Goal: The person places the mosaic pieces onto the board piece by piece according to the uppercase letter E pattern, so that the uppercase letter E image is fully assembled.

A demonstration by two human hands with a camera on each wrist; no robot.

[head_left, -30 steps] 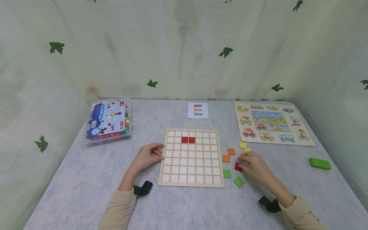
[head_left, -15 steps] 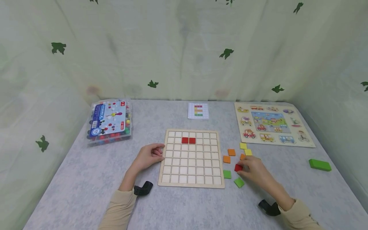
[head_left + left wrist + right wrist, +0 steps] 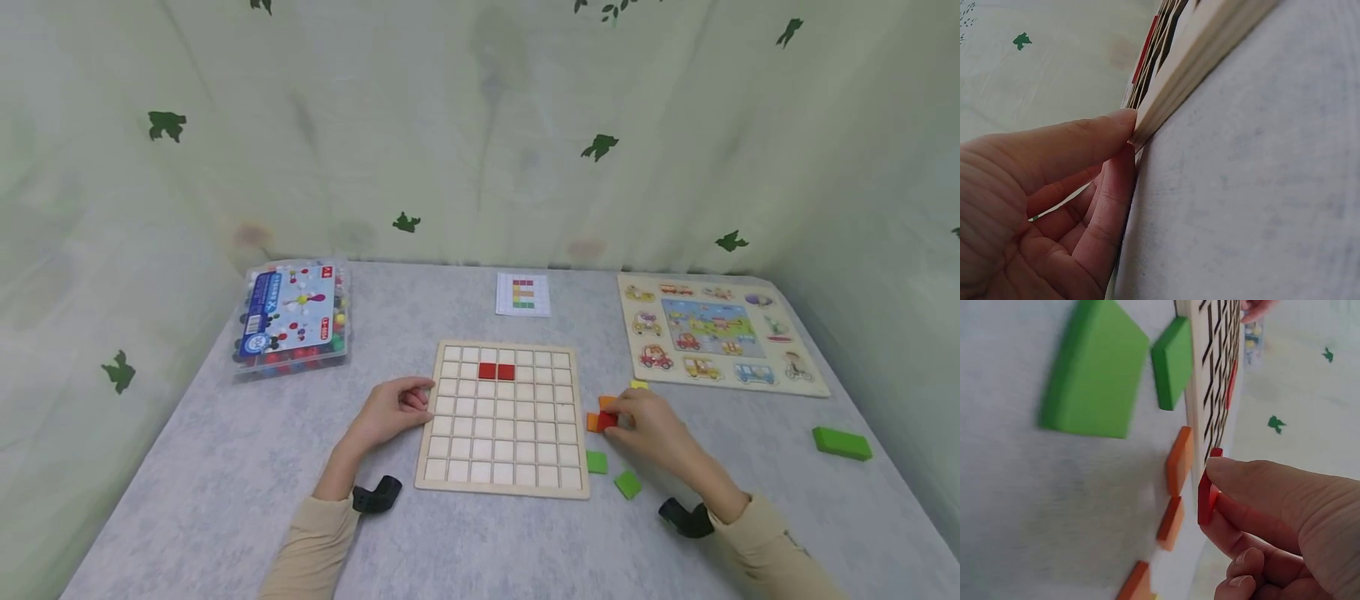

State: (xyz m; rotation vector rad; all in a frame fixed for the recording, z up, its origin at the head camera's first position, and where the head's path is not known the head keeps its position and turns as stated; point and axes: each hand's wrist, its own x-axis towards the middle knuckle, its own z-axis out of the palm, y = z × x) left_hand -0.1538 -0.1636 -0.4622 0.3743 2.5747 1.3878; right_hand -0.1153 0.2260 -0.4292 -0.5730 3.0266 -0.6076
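Observation:
My right hand (image 3: 651,427) pinches a red square tile (image 3: 1205,499) between thumb and fingers, raised over the orange tiles (image 3: 592,422). In the right wrist view the red tile is held on edge. A wooden grid board (image 3: 504,492) lies flat in the middle of the table, with two red tiles (image 3: 497,372) side by side in its second row from the far side. At the board's left edge, my left hand (image 3: 392,411) holds the rim with thumb and fingertip, the other fingers curled. Two green tiles (image 3: 627,484) lie right of the board. A yellow tile (image 3: 639,385) shows partly behind my right hand.
A small pattern card (image 3: 522,295) lies beyond the board. At the back left stands a clear box (image 3: 292,317) of coloured balls. A vehicle picture puzzle (image 3: 723,333) lies at the back right, and a green block (image 3: 842,443) at the far right.
My right hand has taken hold of the red tile, lifted it and moved it left and away from me, over the orange tiles. My left hand stays at the board's edge.

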